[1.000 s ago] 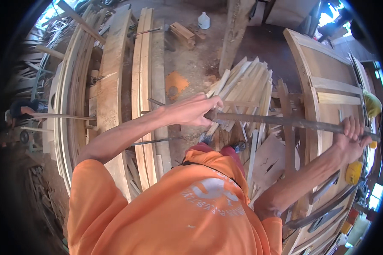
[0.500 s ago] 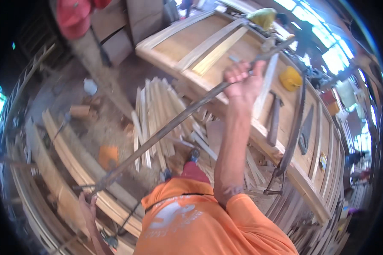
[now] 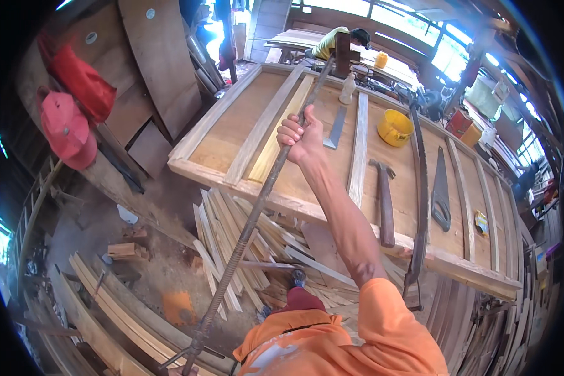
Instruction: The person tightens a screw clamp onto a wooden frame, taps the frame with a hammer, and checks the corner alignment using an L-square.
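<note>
My right hand (image 3: 301,134) is closed around the shaft of a long metal bar clamp (image 3: 247,232), thumb pointing up. The clamp slants from the lower left up over a wooden panel frame (image 3: 188,164), its dark jaw (image 3: 343,57) at the far end. My left hand (image 3: 183,371) is at the clamp's screw-handle end, mostly cut off by the lower edge. To the right of my right arm a claw hammer (image 3: 385,207) lies on the panel. Another bar clamp (image 3: 421,194) spans the panel beyond it, with a handsaw (image 3: 441,191) alongside.
A metal square (image 3: 337,128), a clear bottle (image 3: 348,89) and a yellow tub (image 3: 395,128) sit on the panel. Loose wood strips (image 3: 222,250) cover the floor below. Long boards (image 3: 116,307) lie at lower left. A person (image 3: 332,42) bends over a far table.
The bar clamp has swung to a steeper slant, its far end now pointing away over the panel. My right hand has moved left with it. The view has shifted, showing more of the panel.
</note>
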A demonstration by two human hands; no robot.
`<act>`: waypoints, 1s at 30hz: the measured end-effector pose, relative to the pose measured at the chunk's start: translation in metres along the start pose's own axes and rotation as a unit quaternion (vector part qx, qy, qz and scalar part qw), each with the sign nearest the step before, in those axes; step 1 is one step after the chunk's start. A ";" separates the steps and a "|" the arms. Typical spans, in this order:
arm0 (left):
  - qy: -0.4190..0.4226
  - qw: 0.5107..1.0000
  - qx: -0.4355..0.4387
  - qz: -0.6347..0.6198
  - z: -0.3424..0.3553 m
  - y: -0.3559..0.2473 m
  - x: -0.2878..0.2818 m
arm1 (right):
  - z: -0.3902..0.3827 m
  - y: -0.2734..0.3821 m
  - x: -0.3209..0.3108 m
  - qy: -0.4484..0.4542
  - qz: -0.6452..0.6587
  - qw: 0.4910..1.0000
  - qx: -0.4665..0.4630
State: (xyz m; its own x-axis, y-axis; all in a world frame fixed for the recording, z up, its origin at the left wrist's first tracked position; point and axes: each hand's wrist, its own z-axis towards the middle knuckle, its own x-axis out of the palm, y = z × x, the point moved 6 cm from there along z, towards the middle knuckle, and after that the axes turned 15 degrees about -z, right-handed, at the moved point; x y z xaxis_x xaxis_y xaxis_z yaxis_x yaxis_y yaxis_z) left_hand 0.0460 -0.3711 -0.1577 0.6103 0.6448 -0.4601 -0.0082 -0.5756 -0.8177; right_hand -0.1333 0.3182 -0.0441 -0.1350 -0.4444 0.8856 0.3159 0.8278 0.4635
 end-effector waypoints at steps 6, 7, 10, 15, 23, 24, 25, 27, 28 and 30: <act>0.031 0.988 -0.060 -0.140 0.035 -0.070 0.039 | 0.076 0.052 -0.016 0.122 0.035 0.991 0.040; 0.026 0.988 -0.064 -0.137 0.040 -0.063 0.051 | 0.089 0.060 -0.011 0.123 0.041 0.991 0.042; -0.147 0.987 0.059 -0.032 0.063 -0.087 0.083 | 0.132 0.094 -0.058 -0.184 -0.132 0.973 0.032; -0.181 0.981 0.007 0.068 0.115 -0.089 0.127 | 0.204 0.132 -0.158 -0.155 -0.136 0.977 0.055; -0.247 0.938 0.024 0.241 0.185 -0.161 0.156 | 0.266 0.168 -0.230 -0.140 -0.067 0.986 0.058; -0.269 0.926 0.048 0.260 0.192 -0.169 0.158 | 0.271 0.171 -0.238 -0.134 -0.048 0.987 0.067; -0.270 0.925 0.048 0.262 0.199 -0.175 0.161 | 0.276 0.173 -0.246 -0.129 -0.030 0.988 0.076; -0.270 0.927 0.049 0.255 0.210 -0.188 0.164 | 0.288 0.177 -0.258 -0.124 -0.020 0.989 0.073; -0.269 0.927 0.047 0.257 0.215 -0.187 0.164 | 0.294 0.179 -0.263 -0.120 -0.013 0.990 0.069; -0.271 0.934 0.090 0.213 0.227 -0.188 0.163 | 0.304 0.181 -0.270 -0.118 -0.005 0.990 0.072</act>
State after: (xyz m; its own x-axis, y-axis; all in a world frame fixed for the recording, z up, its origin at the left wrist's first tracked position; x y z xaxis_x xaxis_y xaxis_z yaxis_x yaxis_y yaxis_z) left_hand -0.0328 -0.0439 -0.1576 0.0310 0.5649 -0.8246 -0.3211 -0.7756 -0.5434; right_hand -0.3252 0.6921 -0.1903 -0.3583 -0.3739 0.8555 0.1796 0.8716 0.4562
